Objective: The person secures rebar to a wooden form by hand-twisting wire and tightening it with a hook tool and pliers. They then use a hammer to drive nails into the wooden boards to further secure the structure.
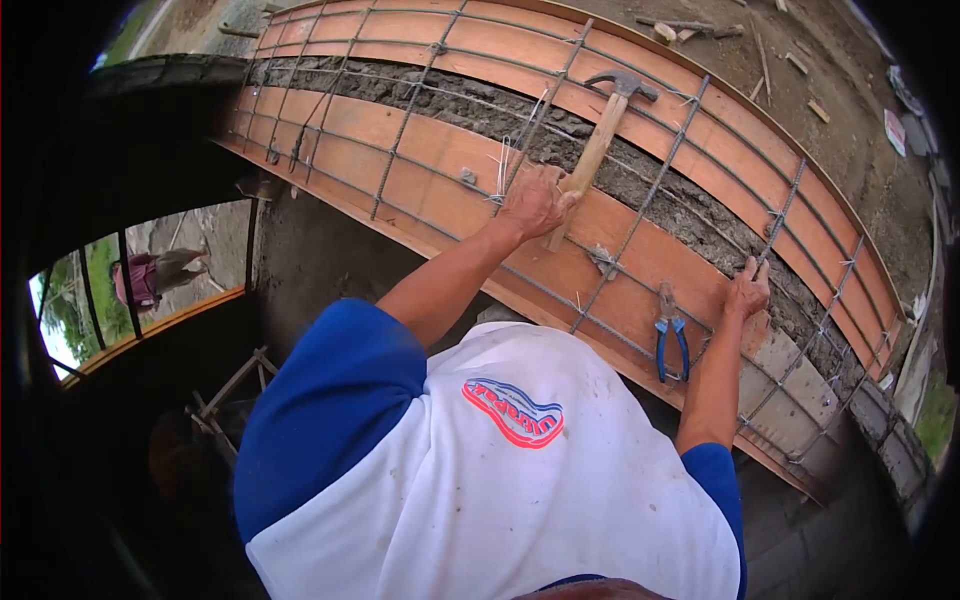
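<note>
My left hand (535,200) is closed around the wooden handle of a claw hammer (600,140), whose steel head points away from me over the concrete strip. My right hand (748,290) rests on a steel rebar (770,235) of the cage lying across the curved orange formwork boards (420,170). Blue-handled pliers (670,345) lie on the board between my arms, closer to my right hand. A small bundle of thin tie wire (503,165) sticks up just left of my left hand.
Rough grey concrete (480,105) fills the channel between the boards. Beyond the form lies bare ground with wood scraps (690,28). Below left is a dark drop with scaffold poles (235,385); another person (150,275) stands far down there.
</note>
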### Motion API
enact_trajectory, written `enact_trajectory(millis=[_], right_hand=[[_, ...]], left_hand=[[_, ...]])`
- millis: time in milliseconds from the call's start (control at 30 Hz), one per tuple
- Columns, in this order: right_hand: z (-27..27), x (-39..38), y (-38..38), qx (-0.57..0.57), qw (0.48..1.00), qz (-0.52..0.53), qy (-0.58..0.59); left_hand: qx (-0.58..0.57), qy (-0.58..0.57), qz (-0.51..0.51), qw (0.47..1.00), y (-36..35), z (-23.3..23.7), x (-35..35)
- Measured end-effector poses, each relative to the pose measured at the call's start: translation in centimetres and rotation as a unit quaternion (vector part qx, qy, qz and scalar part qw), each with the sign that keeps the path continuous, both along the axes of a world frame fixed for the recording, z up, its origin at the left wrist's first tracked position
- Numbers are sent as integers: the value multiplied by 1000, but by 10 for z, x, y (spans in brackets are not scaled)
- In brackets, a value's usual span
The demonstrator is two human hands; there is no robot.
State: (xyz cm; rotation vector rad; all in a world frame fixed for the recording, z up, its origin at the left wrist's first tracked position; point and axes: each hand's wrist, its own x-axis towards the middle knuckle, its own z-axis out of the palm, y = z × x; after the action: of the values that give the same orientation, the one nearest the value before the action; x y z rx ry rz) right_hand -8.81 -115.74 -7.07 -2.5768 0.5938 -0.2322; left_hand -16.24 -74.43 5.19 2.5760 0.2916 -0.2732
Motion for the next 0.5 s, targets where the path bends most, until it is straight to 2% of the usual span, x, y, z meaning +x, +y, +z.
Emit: enact_trajectory(millis=[133, 267, 333, 400, 433, 467, 500], right_hand=[[8, -2, 3, 17, 999, 5, 34], [15, 0, 6, -19, 999, 7, 44], [20, -2, 7, -8, 998, 1, 56], [19, -2, 7, 0, 998, -9, 60], [19, -2, 8, -15, 998, -19, 60], [19, -1, 10, -4, 998, -28, 61], [19, -1, 9, 4, 997, -40, 66]], left_hand=[[30, -46, 36, 998, 52, -2, -9], [45, 13, 147, 988, 147, 10, -36], [93, 31, 192, 977, 218, 23, -52], [157, 25, 233, 960, 319, 6, -65], [184, 61, 268, 944, 358, 16, -66], [245, 97, 310, 914, 410, 0, -73], [253, 80, 345, 900, 438, 11, -72]])
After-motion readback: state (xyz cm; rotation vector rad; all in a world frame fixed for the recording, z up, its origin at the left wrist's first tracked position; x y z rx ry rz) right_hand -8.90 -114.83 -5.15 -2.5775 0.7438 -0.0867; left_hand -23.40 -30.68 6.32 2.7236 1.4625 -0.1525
